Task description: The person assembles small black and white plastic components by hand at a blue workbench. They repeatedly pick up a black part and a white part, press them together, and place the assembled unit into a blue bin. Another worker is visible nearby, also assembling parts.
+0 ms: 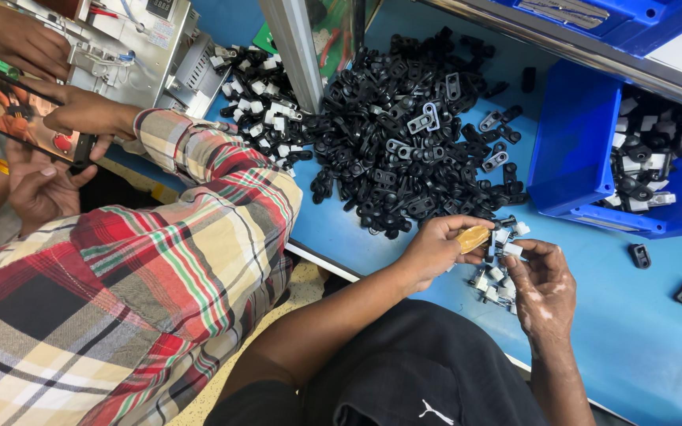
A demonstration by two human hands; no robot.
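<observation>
Beside a co-worker's plaid sleeve (159,268), an amber pad (473,238) is pinched in the left hand (436,251) while a small white clip (512,249) is pinched by the right hand (545,284) over the blue table (617,331), below the black clip pile (412,142); assembly seems under way, and careful alignment is called for next.

Surface (625,331) light blue. Clip pile (412,134) black, a few grey clips mixed in. Small parts (499,272) white and black. Pad (474,238) on left hand (436,248) amber-tan. Bin (574,142) bright blue. Neighbour's shirt (144,276) plaid: red, cream, green, grey. Phone (21,110) black-framed, reddish screen.
</observation>
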